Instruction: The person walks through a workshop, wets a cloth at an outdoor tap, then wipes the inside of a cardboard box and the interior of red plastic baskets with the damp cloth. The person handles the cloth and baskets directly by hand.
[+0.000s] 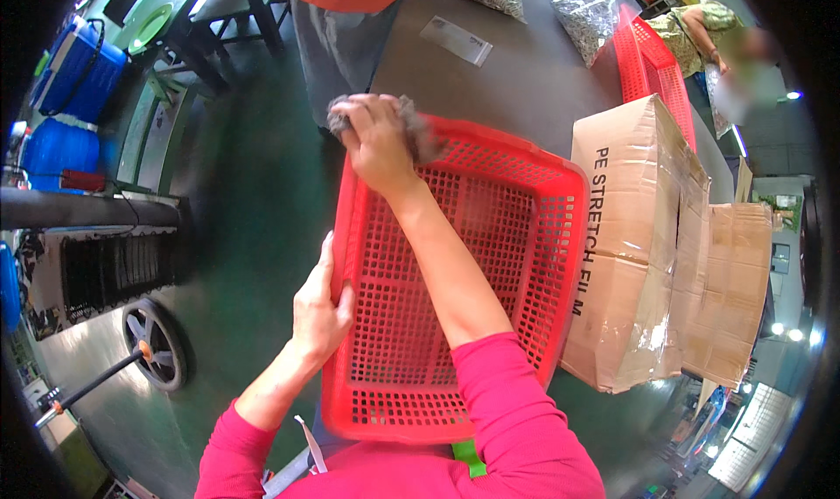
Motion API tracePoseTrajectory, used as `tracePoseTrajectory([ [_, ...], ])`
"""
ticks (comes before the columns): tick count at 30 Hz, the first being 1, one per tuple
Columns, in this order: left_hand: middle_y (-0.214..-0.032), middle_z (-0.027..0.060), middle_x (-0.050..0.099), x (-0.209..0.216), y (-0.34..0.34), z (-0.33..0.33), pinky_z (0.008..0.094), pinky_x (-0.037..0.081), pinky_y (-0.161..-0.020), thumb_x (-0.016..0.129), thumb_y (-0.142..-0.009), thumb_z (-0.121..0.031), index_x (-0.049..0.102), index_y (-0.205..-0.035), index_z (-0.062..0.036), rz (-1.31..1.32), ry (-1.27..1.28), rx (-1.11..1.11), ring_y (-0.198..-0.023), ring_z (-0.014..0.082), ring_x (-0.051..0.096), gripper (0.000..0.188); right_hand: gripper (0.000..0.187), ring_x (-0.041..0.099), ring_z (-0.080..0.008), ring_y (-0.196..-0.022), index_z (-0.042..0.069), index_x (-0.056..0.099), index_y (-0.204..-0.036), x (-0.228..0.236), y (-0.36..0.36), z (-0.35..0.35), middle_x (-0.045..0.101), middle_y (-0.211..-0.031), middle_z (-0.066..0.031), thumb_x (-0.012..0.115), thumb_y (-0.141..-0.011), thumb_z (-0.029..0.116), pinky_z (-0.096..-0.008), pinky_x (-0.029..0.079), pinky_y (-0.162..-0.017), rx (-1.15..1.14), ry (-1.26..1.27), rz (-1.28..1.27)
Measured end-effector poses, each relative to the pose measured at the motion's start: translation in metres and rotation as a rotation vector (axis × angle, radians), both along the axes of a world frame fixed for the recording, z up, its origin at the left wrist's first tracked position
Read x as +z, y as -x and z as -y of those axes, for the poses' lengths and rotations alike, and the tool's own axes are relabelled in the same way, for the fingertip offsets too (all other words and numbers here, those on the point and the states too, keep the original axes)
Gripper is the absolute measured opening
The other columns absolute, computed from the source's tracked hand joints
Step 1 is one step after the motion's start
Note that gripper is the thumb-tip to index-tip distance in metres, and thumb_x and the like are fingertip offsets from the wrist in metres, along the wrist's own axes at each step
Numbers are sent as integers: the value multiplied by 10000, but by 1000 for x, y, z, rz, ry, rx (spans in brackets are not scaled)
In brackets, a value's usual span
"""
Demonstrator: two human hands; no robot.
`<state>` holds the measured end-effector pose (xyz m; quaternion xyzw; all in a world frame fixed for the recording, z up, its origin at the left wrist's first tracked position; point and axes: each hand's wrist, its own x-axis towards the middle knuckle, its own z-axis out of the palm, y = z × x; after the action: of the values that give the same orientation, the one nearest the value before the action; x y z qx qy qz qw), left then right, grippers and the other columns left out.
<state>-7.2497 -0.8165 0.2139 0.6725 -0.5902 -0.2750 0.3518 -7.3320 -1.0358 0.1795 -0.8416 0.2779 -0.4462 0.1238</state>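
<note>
In front of me is a red perforated plastic basket (560, 180), its far end against the grey table. My left hand (319, 302) grips its left rim, with the thumb on the inner side and the fingers along the outside. At the far left corner my right hand (378, 145) is closed on a crumpled grey cloth (418, 132), pressed on the rim. The cloth is a little blurred. Through the holes of the basket darker surfaces show, and my right forearm hides part of its inside.
A cardboard box (626, 237) stands close along the basket's right side. On the table (542, 88) lie a flat clear bag (456, 41) and a filled clear bag (584, 13). A second red basket (661, 79) is beyond, near another person (696, 40). A wheel (155, 344) stands at left.
</note>
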Motion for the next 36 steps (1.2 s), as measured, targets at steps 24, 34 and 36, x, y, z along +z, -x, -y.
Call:
tracePoseTrajectory([
  [24, -1187, 205, 584, 2, -2, -10, 314, 470, -873, 525, -777, 84, 398, -1375, -40, -59, -33, 44, -1049, 261, 608, 625, 396, 555, -287, -957, 157, 540, -1087, -16, 92, -13, 573, -1028, -92, 647, -706, 146, -447, 409, -839, -322, 83, -287],
  [34, -1235, 187, 567, -2, -5, -19, 316, 450, -921, 514, -782, 73, 406, -1364, -20, -221, -187, 107, -1112, 222, 573, 599, 363, 545, -339, -1049, 108, 481, -1170, 6, 257, -55, 595, -1011, -162, 557, -815, 119, -473, 357, -993, -857, -33, -485],
  [36, -1257, 172, 559, -2, -9, -28, 307, 449, -923, 517, -785, 66, 416, -1358, -23, -136, -76, 103, -1126, 204, 563, 588, 344, 531, -348, -1099, 106, 471, -1181, 2, 259, -68, 594, -1040, -177, 543, -846, 139, -461, 360, -999, -879, -76, -485],
])
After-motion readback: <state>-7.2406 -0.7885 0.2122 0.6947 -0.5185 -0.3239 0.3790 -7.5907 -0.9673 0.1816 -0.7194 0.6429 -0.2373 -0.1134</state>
